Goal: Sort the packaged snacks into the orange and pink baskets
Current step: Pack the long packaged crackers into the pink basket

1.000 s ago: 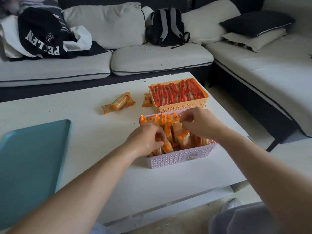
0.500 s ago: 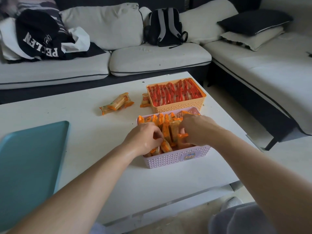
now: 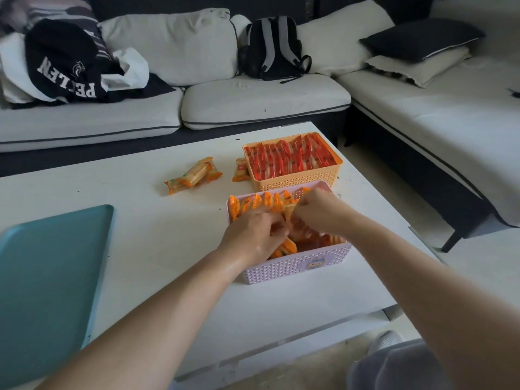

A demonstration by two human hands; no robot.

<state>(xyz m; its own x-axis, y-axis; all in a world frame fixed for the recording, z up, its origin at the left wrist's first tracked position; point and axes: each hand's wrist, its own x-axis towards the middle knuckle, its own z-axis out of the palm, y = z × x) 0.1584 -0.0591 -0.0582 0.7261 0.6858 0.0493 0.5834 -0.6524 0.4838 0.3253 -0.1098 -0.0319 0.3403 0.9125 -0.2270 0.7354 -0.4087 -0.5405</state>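
Both hands are down inside the pink basket (image 3: 295,268), which stands on the white table (image 3: 157,243) near its front edge. The left hand (image 3: 253,235) has its fingers bent down among the orange-wrapped snack packets (image 3: 253,202). The right hand (image 3: 318,212) is just beside it, its fingers curled at the tops of the same packets. The fingertips of the two hands almost meet. The fingers are blurred, so I cannot tell if either hand really pinches a packet or only touches them.

Directly beyond the hands, touching the pink basket's far wall, is the orange basket (image 3: 298,181), filled with red-wrapped packets (image 3: 289,160) in tidy rows. Beyond the left hand and to its left, two loose packets (image 3: 194,175) lie together on the table, and a single packet (image 3: 241,170) rests against the orange basket's left side. Well apart to the left of the left forearm lies a teal tray (image 3: 47,277). Far behind, a backpack (image 3: 270,46) leans on the sofa (image 3: 264,99).
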